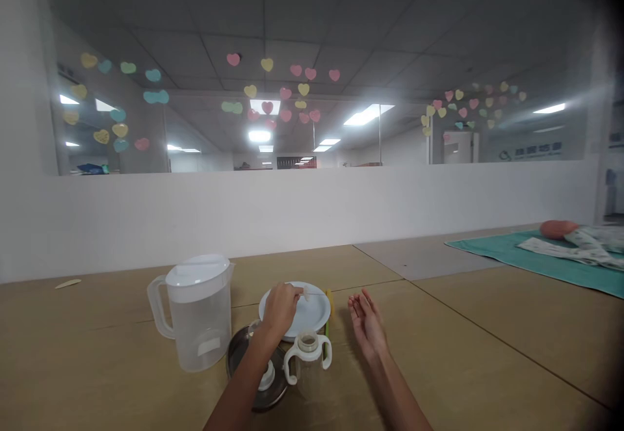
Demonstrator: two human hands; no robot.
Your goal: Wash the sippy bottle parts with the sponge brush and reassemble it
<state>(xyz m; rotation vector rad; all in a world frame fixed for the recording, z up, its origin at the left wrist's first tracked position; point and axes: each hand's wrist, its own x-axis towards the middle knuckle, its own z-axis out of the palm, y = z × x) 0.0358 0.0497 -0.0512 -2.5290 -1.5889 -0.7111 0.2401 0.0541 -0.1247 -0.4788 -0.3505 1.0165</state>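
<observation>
My left hand is closed in a pinch above the white plate, holding a small thin, pale thing whose kind I cannot make out. To the right of the plate, my right hand is palm up with its fingers stretched out and nothing in it. A clear baby bottle with white side handles stands uncapped in front of the plate. Partly under my left forearm lies a dark metal bowl with a white ring-shaped part in it. Yellow and green slender items lie by the plate's right edge.
A lidded translucent pitcher stands left of the bowl. At the far right, a teal mat carries patterned cloth and a reddish rounded object. A white wall with a window above it borders the table's back.
</observation>
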